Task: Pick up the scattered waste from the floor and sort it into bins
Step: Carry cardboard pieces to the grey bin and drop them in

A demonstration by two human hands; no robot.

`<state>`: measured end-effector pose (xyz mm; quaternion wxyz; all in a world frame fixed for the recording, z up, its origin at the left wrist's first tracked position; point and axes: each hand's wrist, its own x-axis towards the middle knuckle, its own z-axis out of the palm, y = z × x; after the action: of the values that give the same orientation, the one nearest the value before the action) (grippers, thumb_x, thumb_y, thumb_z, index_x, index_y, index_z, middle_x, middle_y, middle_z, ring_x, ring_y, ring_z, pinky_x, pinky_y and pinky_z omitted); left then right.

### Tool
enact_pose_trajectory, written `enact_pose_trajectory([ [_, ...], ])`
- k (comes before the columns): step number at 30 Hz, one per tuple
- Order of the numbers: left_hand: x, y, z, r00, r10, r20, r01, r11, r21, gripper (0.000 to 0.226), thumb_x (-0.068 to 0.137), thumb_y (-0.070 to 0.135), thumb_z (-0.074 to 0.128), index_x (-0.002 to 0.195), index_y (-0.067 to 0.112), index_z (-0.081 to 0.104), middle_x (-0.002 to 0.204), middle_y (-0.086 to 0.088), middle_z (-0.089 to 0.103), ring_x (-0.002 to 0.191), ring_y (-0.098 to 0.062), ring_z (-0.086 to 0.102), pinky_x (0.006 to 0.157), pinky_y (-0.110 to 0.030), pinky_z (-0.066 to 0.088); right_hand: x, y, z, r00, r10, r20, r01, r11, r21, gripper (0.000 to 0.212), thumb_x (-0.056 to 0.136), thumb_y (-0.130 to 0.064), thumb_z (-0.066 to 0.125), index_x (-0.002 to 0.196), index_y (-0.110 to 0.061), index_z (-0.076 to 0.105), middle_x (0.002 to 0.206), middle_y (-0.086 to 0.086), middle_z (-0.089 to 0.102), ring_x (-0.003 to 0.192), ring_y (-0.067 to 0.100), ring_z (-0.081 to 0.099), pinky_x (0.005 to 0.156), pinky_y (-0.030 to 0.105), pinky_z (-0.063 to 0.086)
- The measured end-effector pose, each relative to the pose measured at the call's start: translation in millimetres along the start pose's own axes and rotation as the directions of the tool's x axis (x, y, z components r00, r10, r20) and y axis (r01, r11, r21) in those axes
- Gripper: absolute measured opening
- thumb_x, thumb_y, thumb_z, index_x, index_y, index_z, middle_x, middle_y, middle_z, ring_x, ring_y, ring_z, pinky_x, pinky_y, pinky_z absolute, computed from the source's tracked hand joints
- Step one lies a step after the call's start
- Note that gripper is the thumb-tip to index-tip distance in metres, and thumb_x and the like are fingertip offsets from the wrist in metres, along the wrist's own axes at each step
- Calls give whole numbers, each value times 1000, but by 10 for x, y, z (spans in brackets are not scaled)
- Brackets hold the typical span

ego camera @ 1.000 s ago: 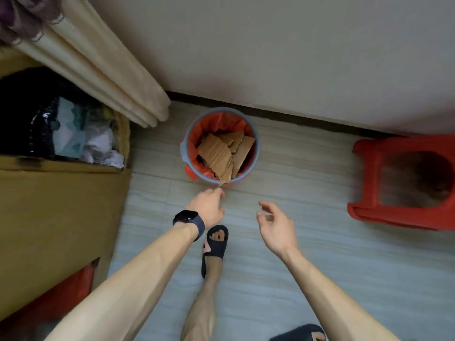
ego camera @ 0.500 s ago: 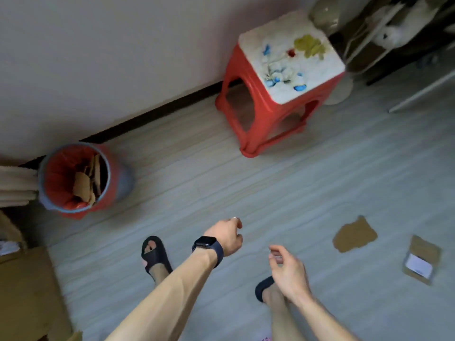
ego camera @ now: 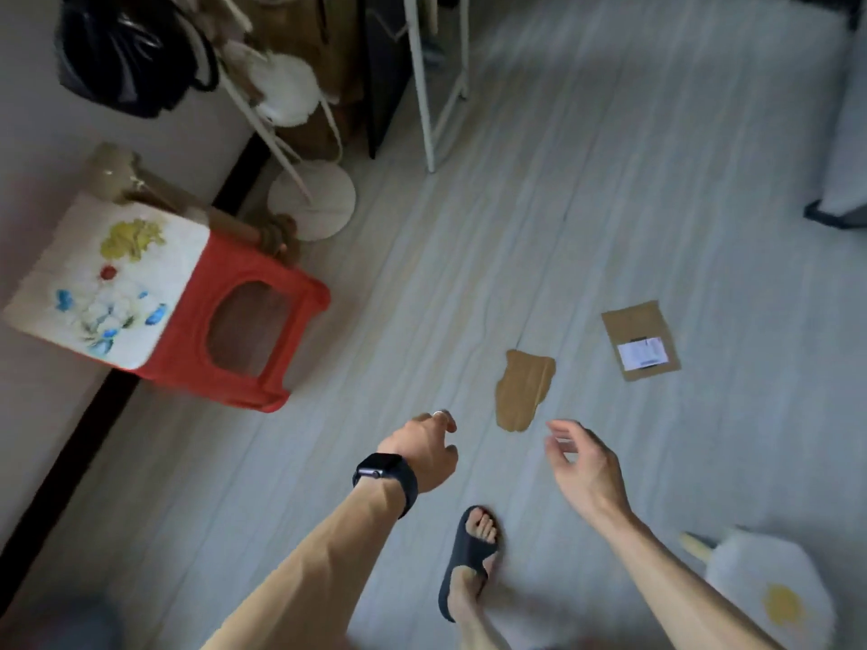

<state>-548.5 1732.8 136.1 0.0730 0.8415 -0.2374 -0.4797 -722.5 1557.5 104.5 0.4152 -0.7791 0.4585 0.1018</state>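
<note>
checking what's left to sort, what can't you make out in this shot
Head view only:
- Bins: none in frame, so where they stand is unknown.
- Label on the cardboard sheet: print too small and blurred to read.
- White round object, bottom right: too blurred to identify.

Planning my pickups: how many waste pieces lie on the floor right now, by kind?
plain torn brown cardboard piece: 1
rectangular brown cardboard piece with a white label: 1
Total: 2
</note>
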Motion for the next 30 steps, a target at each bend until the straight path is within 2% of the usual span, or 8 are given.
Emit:
enact_pose_trajectory([
  [5,608,470,-387,1000,19,-17,-17,993,121,38,91,34,51,129,30,50,128,3,58,111,-23,60,92,-39,52,449,82,-572,996,54,-76,-48,995,83,21,96,-28,61,117,-29,62,115,-12,65,101,10,64,89,27,47],
  [8,949,656,-487,1000,-3,4,3,992,123,39,89,33,53,128,30,51,127,2,57,110,-24,60,91,-38,52,688,138,-789,990,106,-89,-97,990,99,23,95,-32,62,119,-31,60,118,-12,64,103,11,63,90,29,48],
  [15,1490,1105,-606,997,-18,74,5,985,174,43,88,40,56,129,31,48,131,1,54,115,-24,56,92,-37,49,1196,310,-1195,960,269,-79,-265,962,61,39,91,-43,66,127,-32,57,127,-3,61,111,16,61,94,33,50],
  [19,1784,1390,-557,994,-34,103,14,983,185,49,90,46,57,134,30,45,134,0,50,117,-24,54,94,-38,48,1478,472,-1477,949,308,-63,-306,951,32,50,89,-47,67,134,-31,52,130,-2,57,116,18,58,96,35,48],
  [22,2070,1622,-395,989,-87,121,69,987,144,57,88,50,61,138,30,42,136,0,47,118,-25,54,94,-38,48,1863,789,-1673,932,361,-24,-361,932,-35,64,82,-59,67,137,-32,48,128,-1,59,115,20,60,93,40,53],
  [25,2469,1787,-64,973,-174,154,161,982,99,68,85,53,65,141,30,37,140,-2,42,119,-26,54,95,-41,49,2343,1290,-1767,905,421,51,-418,906,-58,85,66,-76,62,138,-35,43,113,-1,64,96,18,68,84,42,59],
  [27,2775,1860,195,956,-237,172,229,971,66,76,82,55,69,144,29,34,142,-3,39,122,-29,53,98,-44,49,2713,1592,-1780,895,441,68,-432,894,-117,86,70,-71,68,141,-30,42,126,6,59,107,24,65,92,42,55],
  [30,3326,1835,608,918,-353,178,351,935,43,92,77,57,73,150,31,24,150,-6,32,128,-34,48,102,-50,46,3351,2016,-1741,893,436,116,-400,884,-244,86,75,-65,71,144,-24,39,142,11,46,129,35,47,101,45,47],
])
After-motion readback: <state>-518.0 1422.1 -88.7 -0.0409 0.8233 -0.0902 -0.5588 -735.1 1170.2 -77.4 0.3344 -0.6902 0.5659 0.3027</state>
